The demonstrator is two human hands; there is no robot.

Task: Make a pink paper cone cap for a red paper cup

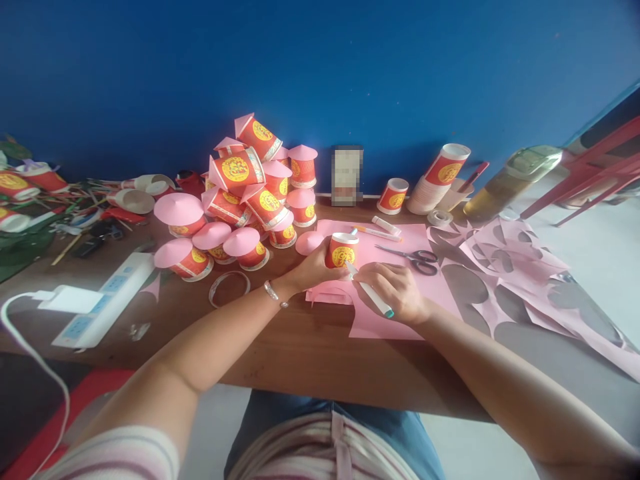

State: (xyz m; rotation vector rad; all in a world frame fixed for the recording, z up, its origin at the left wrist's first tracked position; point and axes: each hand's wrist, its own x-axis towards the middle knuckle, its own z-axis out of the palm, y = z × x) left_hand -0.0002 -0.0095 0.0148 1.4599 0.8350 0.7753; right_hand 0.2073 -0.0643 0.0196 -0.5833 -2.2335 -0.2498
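Note:
A red paper cup (343, 248) with a round yellow print stands upright, its white rim at the top. My left hand (316, 268) is closed round the cup's left side. Between the fingers of my right hand (397, 288) is a white marker (371, 296) with a green end. The marker's other end points at the lower right part of the cup; whether it touches is hard to see. Beneath both hands lies a pink paper sheet (395, 323). A pink paper cone (309, 243) sits just behind my left hand.
Cups with pink cone tops (235, 170) are heaped at the left. Scissors (423, 259), an orange-and-white pen (379, 233) and pink offcuts (520, 250) lie to the right. Behind stand stacked cups (440, 180) and a bottle (510, 180). A power strip (107, 300) lies left.

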